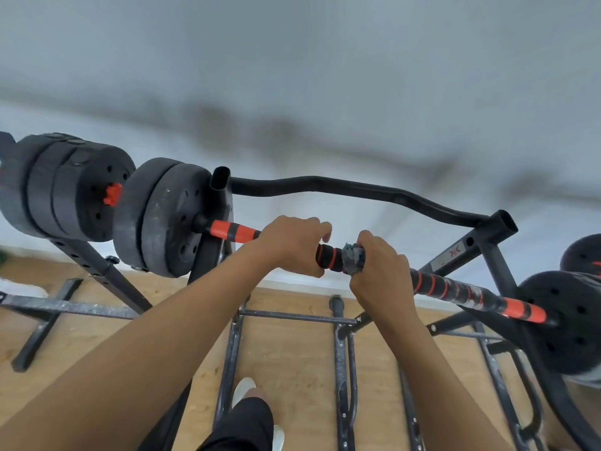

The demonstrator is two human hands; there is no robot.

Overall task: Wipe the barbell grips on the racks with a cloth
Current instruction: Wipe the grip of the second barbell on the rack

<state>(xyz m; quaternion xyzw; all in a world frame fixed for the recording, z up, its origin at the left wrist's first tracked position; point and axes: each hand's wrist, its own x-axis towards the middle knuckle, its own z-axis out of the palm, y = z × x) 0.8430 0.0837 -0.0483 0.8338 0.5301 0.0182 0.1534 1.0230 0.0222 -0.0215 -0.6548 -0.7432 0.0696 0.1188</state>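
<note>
The barbell (pixel 455 292) rests across the rack (pixel 357 187), plate-loaded, so likely heavy and steady. The left hand (pixel 292 247) curls round its ribbed foam grip (pixel 329 257). The right hand (pixel 380 275) clenches the soft grey cloth (pixel 353 258) around the bar just beside it, where squeezing should wipe best.

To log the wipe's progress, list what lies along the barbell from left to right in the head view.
Along the barbell: left plates → orange grip → left hand → cloth → right hand → striped grip → right plates.
</note>
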